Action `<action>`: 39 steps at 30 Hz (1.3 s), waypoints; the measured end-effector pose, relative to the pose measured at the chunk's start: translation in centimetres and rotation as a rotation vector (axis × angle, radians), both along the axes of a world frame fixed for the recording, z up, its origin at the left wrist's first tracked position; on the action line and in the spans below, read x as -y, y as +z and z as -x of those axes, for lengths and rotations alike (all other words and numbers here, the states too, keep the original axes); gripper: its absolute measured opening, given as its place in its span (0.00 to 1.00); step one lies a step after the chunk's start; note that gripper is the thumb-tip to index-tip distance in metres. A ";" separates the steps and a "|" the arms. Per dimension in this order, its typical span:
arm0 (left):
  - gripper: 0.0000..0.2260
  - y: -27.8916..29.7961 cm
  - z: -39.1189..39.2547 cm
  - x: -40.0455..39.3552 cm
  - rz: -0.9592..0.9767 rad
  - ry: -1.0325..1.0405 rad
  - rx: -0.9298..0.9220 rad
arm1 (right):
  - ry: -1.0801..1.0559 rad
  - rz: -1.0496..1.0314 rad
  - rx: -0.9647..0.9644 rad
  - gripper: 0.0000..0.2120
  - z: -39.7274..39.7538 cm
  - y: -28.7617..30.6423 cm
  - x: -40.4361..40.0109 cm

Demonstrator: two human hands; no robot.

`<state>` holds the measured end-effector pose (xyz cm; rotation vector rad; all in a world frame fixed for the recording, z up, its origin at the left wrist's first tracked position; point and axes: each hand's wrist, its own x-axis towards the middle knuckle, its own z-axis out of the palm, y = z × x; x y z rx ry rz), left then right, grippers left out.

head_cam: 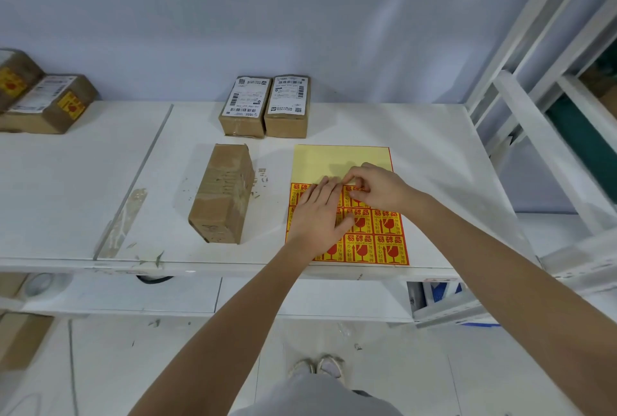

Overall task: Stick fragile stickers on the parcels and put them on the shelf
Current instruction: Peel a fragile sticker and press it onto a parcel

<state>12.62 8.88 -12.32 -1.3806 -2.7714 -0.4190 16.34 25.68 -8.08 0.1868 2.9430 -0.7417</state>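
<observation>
Just right of frame centre, our left hand [317, 212] lies flat with straight fingers on the sticker sheet [344, 162], while our right hand [377, 188] pinches a sticker's [356, 189] corner. Left of centre sits a taped parcel [223, 193]; two labelled parcels [265, 105] stand beyond; stickered ones [50, 102] upper left.

The white table [417, 162] has a smooth, faintly shiny top, scuffed with dried tape residue near its left seam. The long brown cardboard parcel [223, 195] is matt, wrapped in wrinkled clear tape that glints. Two smaller brown cardboard parcels [263, 108] carry white paper labels. The yellow-and-red paper sticker sheet [347, 205] looks glossy, its bare backing smooth.
</observation>
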 end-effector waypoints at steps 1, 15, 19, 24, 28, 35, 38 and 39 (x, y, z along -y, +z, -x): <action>0.34 0.0 0.0 0.0 0.000 0.000 -0.003 | -0.002 0.002 -0.007 0.12 -0.1 -0.1 0.0; 0.33 0.3 -0.2 0.0 -0.018 -0.002 0.003 | 0.039 0.024 0.084 0.10 0.6 0.7 -0.1; 0.33 0.5 -0.4 -0.1 -0.006 -0.005 0.005 | 0.081 0.002 0.097 0.10 0.6 0.6 0.0; 0.30 1.6 -0.9 -0.8 0.226 -0.025 -0.220 | 0.085 -0.009 0.152 0.11 1.0 0.8 0.1; 0.29 1.5 -0.9 -0.9 0.237 -0.029 -0.171 | 0.076 0.000 0.157 0.11 1.3 0.9 -0.1; 0.34 1.0 -0.5 -0.1 0.006 0.002 0.029 | 0.052 0.019 0.134 0.10 1.0 0.6 0.0; 0.33 1.0 -0.6 -0.2 0.006 0.022 0.037 | 0.034 0.025 0.101 0.10 0.7 0.5 -0.1; 0.33 0.9 -0.6 -0.2 0.005 0.025 0.034 | 0.025 0.025 0.084 0.10 0.5 0.5 -0.1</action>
